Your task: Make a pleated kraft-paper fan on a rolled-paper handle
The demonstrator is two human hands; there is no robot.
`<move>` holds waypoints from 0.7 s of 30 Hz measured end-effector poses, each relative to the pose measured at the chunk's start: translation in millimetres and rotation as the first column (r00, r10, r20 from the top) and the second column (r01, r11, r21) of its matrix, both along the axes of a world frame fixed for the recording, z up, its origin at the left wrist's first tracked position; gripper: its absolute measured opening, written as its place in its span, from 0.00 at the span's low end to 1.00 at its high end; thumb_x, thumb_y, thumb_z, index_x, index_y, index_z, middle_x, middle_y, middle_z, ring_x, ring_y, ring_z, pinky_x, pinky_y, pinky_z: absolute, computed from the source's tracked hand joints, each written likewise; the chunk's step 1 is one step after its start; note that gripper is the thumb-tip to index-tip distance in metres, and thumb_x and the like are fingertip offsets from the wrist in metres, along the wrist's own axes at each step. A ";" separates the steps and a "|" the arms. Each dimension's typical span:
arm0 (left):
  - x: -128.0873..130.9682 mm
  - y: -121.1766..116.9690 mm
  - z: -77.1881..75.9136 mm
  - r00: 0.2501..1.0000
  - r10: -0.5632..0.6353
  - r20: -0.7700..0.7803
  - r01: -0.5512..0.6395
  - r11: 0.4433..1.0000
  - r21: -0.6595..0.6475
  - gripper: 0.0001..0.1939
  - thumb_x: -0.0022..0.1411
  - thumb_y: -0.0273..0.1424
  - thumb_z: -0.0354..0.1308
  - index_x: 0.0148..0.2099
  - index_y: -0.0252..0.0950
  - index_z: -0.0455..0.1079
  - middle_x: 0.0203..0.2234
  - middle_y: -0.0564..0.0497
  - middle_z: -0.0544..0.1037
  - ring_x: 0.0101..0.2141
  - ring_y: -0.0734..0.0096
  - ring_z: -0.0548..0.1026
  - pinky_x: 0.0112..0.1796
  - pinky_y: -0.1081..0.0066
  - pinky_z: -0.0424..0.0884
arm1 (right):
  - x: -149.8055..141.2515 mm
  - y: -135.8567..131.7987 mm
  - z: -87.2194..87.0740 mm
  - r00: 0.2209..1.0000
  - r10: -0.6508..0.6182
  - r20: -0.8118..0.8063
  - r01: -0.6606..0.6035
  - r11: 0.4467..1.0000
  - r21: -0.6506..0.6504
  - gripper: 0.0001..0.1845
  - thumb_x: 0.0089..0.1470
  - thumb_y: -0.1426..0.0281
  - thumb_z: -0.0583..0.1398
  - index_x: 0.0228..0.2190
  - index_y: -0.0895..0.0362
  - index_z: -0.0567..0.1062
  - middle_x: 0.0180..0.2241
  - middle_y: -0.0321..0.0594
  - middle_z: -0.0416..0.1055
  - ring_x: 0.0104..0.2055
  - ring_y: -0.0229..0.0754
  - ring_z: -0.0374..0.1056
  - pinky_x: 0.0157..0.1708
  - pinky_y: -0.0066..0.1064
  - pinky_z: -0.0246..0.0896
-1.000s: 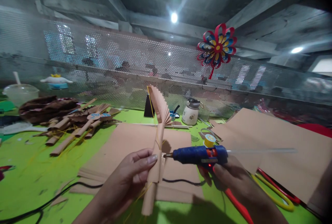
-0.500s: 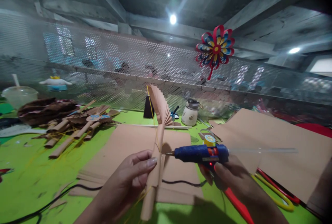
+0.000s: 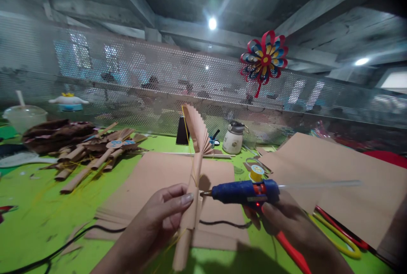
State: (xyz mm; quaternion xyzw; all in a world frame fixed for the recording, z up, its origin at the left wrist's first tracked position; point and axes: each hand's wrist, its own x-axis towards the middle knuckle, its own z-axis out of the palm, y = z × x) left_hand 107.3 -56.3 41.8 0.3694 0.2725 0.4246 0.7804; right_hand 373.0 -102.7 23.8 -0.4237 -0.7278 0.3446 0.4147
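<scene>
My left hand (image 3: pixel 165 208) pinches a brown paper fan (image 3: pixel 190 206) by its rolled paper handle, held tilted nearly upright. Folded pleats spread at the fan's top, and a yellow string runs along its edge and handle. In my right hand (image 3: pixel 282 214) is a blue hot glue gun (image 3: pixel 244 192) with a small red light lit and a clear glue stick out of its back. Its metal nozzle points left at the side of the handle, touching or almost touching it. Beneath both hands lies a stack of brown paper sheets (image 3: pixel 152 181) on the green table (image 3: pixel 41 231).
More rolled paper fans (image 3: pixel 104 151) are piled at the left by a brown cloth (image 3: pixel 57 136) and a plastic cup (image 3: pixel 25 115). A jar (image 3: pixel 233 138) and a phone (image 3: pixel 182 131) stand behind. Red-handled and yellow-handled tools (image 3: pixel 340 240) lie right, beside large paper (image 3: pixel 333 181). A black cord (image 3: pixel 79 238) crosses the table.
The glue gun's nozzle has moved slightly down along the fan's handle. The fan has shifted a touch to the right, still in my left hand.
</scene>
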 end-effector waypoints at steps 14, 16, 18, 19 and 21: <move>2.1 -1.3 -0.3 1.000 0.013 0.014 -0.013 1.000 -0.002 0.08 0.44 0.24 0.71 0.31 0.31 0.78 0.26 0.46 0.80 0.27 0.67 0.78 0.33 0.71 0.75 | -1.9 -1.1 2.0 0.999 -0.034 0.042 0.033 0.999 0.037 0.25 0.63 0.54 0.51 0.30 0.61 0.75 0.26 0.42 0.69 0.26 0.35 0.60 0.25 0.27 0.55; 1.8 -1.8 1.4 1.000 0.020 0.015 -0.020 1.000 -0.013 0.09 0.44 0.24 0.71 0.32 0.31 0.78 0.26 0.46 0.80 0.28 0.66 0.79 0.34 0.70 0.75 | 0.6 -1.5 1.5 0.998 -0.046 0.039 0.044 0.998 0.039 0.25 0.63 0.54 0.51 0.30 0.61 0.75 0.26 0.42 0.69 0.26 0.36 0.61 0.25 0.27 0.54; 1.6 -2.0 1.8 1.000 0.021 0.016 -0.021 1.000 -0.008 0.09 0.44 0.24 0.71 0.31 0.31 0.78 0.26 0.46 0.80 0.28 0.66 0.79 0.34 0.71 0.75 | 2.2 -1.9 1.3 0.998 -0.051 0.024 0.050 0.998 0.037 0.25 0.62 0.54 0.51 0.30 0.61 0.75 0.26 0.42 0.69 0.27 0.36 0.62 0.25 0.28 0.55; 1.6 -1.9 1.5 1.000 0.022 0.018 -0.022 1.000 -0.001 0.08 0.44 0.25 0.71 0.31 0.31 0.78 0.26 0.46 0.80 0.28 0.66 0.79 0.34 0.71 0.75 | 2.5 -2.1 1.5 0.999 -0.051 0.014 0.051 0.998 0.035 0.25 0.62 0.53 0.51 0.30 0.61 0.75 0.26 0.42 0.69 0.27 0.36 0.62 0.25 0.28 0.55; 1.5 -1.6 0.4 1.000 0.016 0.016 -0.017 1.000 0.013 0.08 0.46 0.25 0.70 0.32 0.31 0.78 0.26 0.46 0.80 0.28 0.65 0.79 0.34 0.70 0.75 | 2.3 -2.5 1.7 0.999 -0.051 -0.006 0.051 0.998 0.033 0.25 0.62 0.53 0.51 0.30 0.61 0.75 0.25 0.42 0.69 0.26 0.37 0.62 0.25 0.28 0.55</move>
